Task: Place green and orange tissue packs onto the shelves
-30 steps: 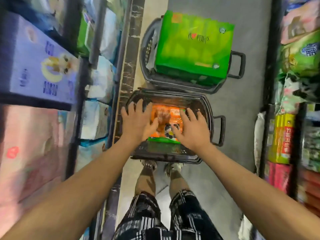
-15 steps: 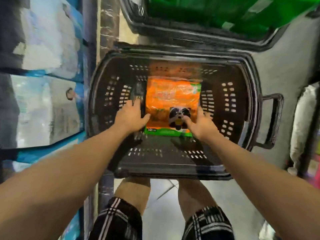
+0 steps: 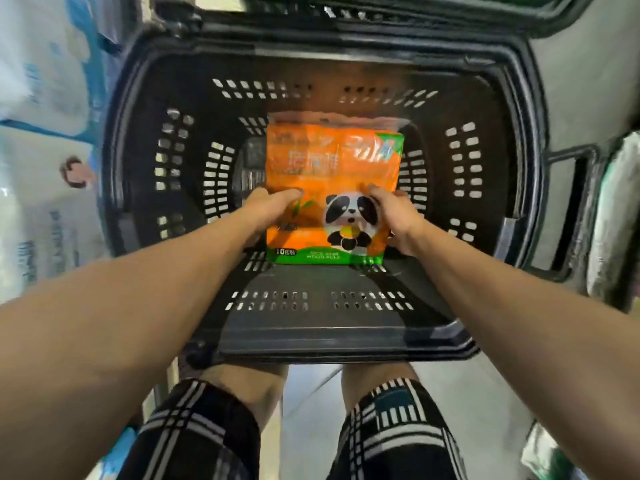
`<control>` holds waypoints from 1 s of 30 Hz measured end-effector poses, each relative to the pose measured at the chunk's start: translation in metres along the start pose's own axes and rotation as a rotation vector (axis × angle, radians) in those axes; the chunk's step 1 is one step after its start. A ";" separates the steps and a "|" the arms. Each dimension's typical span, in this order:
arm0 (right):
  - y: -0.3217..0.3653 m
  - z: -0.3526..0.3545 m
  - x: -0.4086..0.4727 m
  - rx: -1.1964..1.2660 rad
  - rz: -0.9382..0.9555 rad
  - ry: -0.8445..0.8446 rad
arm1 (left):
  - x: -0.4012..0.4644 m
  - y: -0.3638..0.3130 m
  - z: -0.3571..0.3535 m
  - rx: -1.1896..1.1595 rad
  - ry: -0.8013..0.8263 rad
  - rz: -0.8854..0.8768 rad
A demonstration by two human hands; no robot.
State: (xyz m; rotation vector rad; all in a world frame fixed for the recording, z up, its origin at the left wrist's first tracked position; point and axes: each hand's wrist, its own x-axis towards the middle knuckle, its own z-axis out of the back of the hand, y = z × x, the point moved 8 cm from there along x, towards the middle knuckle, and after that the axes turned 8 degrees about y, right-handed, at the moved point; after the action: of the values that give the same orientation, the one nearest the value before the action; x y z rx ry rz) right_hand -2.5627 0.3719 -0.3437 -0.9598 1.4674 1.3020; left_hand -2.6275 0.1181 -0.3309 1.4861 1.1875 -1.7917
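A: Item one?
B: Orange tissue pack (image 3: 332, 188), panda print, lying in the middle of the black basket (image 3: 145, 202) floor.
A: Hands?
B: Left hand (image 3: 266, 209) grips the pack's left edge, thumb curled over the top. Right hand (image 3: 388, 213) grips the right edge likewise.
A: Clearance?
B: Bare slotted floor on every side of the pack; the basket's walls stand well apart from it, widest toward the left and right rims.

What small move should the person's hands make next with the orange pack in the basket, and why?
Probably let go and draw both hands back. The orange pack already lies on the floor of the black basket, with the left hand and right hand gripping its two sides, so nothing seems left to place.
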 end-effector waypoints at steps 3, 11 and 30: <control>0.009 0.004 -0.039 -0.021 0.017 0.027 | -0.038 -0.008 0.002 -0.044 -0.050 -0.024; 0.069 0.001 -0.177 -0.087 0.172 -0.072 | -0.178 -0.052 0.019 -0.125 -0.195 -0.165; 0.232 -0.045 -0.538 -0.291 0.731 -0.152 | -0.526 -0.151 0.066 -0.225 -0.380 -0.614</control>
State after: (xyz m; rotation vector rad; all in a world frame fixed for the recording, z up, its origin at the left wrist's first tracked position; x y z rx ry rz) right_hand -2.6440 0.3466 0.2379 -0.4774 1.5965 2.1095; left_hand -2.6477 0.0615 0.2169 0.6408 1.6800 -2.1042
